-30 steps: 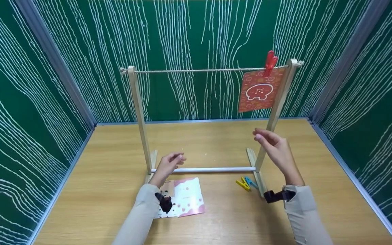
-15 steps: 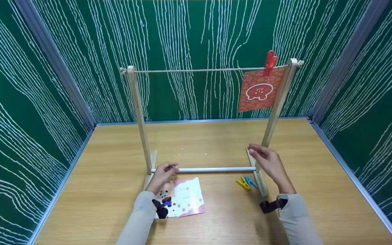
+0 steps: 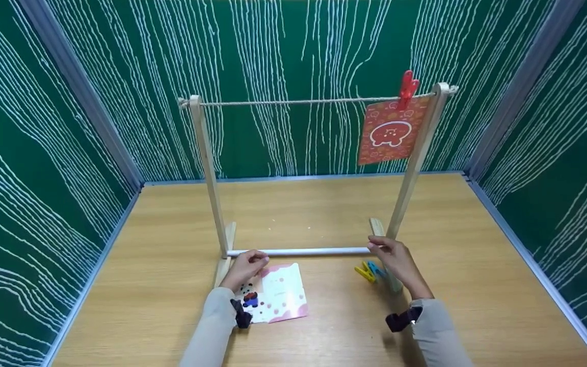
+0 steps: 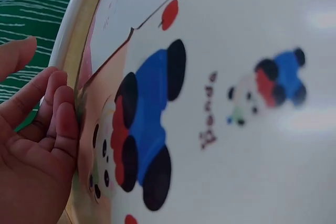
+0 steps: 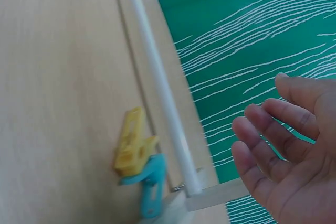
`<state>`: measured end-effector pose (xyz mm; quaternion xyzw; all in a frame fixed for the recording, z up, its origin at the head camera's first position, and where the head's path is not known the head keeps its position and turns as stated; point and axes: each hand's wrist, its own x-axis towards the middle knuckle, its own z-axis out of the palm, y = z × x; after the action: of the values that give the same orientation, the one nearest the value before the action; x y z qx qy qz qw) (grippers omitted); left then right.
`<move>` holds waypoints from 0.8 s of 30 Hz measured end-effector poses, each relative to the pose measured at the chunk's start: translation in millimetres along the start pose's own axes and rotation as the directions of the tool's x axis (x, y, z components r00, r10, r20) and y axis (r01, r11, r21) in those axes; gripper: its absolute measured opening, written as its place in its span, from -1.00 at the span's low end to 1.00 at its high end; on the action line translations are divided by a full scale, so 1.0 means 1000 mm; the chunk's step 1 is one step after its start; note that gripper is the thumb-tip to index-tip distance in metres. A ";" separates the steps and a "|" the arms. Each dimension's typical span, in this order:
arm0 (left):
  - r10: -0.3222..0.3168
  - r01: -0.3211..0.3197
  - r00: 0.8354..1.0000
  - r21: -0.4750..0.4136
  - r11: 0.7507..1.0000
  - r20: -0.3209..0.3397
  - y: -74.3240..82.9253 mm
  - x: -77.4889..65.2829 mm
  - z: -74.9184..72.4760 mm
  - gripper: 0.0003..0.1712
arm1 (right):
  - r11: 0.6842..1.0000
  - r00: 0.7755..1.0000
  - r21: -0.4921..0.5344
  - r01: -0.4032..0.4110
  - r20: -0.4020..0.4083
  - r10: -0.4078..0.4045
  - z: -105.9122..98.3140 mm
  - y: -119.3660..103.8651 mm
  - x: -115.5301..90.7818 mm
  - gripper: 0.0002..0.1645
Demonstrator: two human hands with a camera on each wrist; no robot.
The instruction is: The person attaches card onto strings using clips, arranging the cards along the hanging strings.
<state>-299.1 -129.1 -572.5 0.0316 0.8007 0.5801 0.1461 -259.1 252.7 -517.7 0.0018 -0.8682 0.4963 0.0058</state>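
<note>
My left hand (image 3: pixel 245 268) hovers over the far left part of a pink and white card (image 3: pixel 284 293) with panda pictures, which lies on the table. In the left wrist view its fingers are loosely bent, with nothing held, close to the panda card (image 4: pixel 241 156). My right hand (image 3: pixel 394 260) is near the foot of the rack's right post, fingers relaxed and holding nothing. Just left of it lie a yellow clothespin (image 3: pixel 365 272) and a blue clothespin (image 3: pixel 376 269), touching in the right wrist view. A red clothespin (image 3: pixel 408 90) fastens an orange-red card (image 3: pixel 391 133) to the rope (image 3: pixel 293 102).
The wooden rack has a left post (image 3: pixel 208 173), a right post (image 3: pixel 416 163) and a low white crossbar (image 3: pixel 319 251). Tiny white specks lie on the table (image 3: pixel 314 204) behind the bar. Green walls (image 3: pixel 293 137) with white lines enclose the back and sides.
Both hands have come down toward the table, the right one from beside the right post and slightly leftward. Cards and clothespins stay where they were.
</note>
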 end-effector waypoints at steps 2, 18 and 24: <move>-0.007 0.007 1.000 0.026 1.000 0.009 -0.001 -0.001 -0.001 -0.65 | 1.000 1.000 -0.013 0.005 0.007 -0.005 0.004 0.005 0.001 -0.46; 0.025 -0.041 0.995 0.174 0.984 0.093 -0.001 0.000 -0.006 -0.57 | 0.994 0.997 -0.111 -0.017 0.073 0.025 0.025 0.032 0.009 -0.69; 0.010 -0.025 0.996 0.168 0.985 0.090 -0.001 -0.001 -0.006 -0.54 | 0.993 0.997 -0.107 0.046 0.068 -0.039 0.032 0.038 0.010 -0.77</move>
<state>-299.3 -134.9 -571.3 0.0769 0.8394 0.5093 0.1734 -270.0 244.2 -566.6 0.0365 -0.8933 0.4479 -0.0121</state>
